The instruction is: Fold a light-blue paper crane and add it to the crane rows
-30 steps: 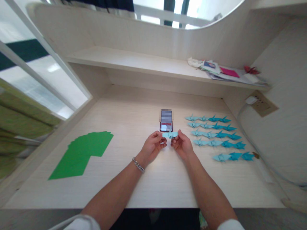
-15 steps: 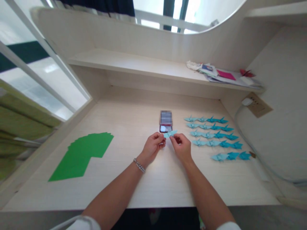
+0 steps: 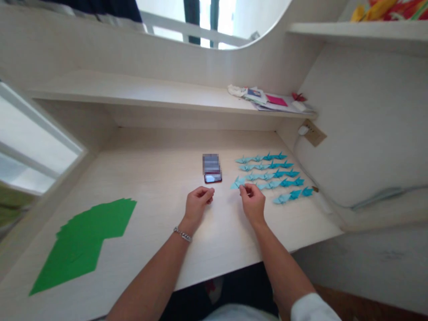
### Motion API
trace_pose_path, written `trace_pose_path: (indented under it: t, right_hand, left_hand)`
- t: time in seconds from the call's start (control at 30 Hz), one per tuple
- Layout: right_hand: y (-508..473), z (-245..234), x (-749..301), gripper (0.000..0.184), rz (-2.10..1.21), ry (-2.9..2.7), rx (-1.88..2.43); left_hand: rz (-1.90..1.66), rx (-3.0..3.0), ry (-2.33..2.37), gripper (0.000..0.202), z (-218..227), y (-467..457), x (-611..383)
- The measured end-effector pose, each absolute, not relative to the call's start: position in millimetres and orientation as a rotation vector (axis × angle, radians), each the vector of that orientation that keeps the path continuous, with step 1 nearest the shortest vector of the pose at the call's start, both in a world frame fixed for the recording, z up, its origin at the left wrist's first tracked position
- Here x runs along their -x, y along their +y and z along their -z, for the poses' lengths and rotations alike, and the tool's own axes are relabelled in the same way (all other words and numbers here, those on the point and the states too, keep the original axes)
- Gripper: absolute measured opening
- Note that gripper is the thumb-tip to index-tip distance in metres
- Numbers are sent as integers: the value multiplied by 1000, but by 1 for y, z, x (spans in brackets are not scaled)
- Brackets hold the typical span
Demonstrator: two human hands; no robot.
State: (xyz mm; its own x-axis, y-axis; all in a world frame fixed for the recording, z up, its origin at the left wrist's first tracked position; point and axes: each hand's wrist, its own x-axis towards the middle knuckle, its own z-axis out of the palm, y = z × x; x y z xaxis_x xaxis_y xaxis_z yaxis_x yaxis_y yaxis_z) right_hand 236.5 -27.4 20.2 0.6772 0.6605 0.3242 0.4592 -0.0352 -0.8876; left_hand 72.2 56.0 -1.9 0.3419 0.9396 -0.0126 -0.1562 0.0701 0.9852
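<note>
A pale blue origami crane [image 3: 237, 183] is pinched by its lower right part between the fingertips of my right hand [image 3: 253, 201]. It is held above the desk, just left of the rows of folded cranes [image 3: 267, 176]. These cranes shade from pale blue on the left to deeper blue on the right. My left hand [image 3: 197, 203], with a chain bracelet on its wrist, is apart from the crane. Its fingers are curled together, and nothing shows in them. Just beyond my left hand lies a phone [image 3: 212, 178], its screen partly blurred.
Fanned green paper sheets [image 3: 80, 236] lie on the left of the desk [image 3: 150, 178]. A shelf [image 3: 150, 91] runs along the back, with papers and a red folded piece at its right end. On the right wall, a plug sits in a socket [image 3: 314, 132], its cable trailing down.
My left hand has let go of the crane and drawn away to the left. My right hand keeps the crane, now nearer the rows. The view has turned to the right.
</note>
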Motion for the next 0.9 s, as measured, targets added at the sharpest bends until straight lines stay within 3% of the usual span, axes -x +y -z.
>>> trace_pose_path:
  t: [0.37,0.9]
  right_hand:
    - [-107,15,-282,30,-27,-712,1970]
    - [-106,20,-286,23,70,-754,2180]
  left_hand:
    - [-745,-1855,950,31,5,52,-79]
    - [-740,-2032,951,28,5,18,-62]
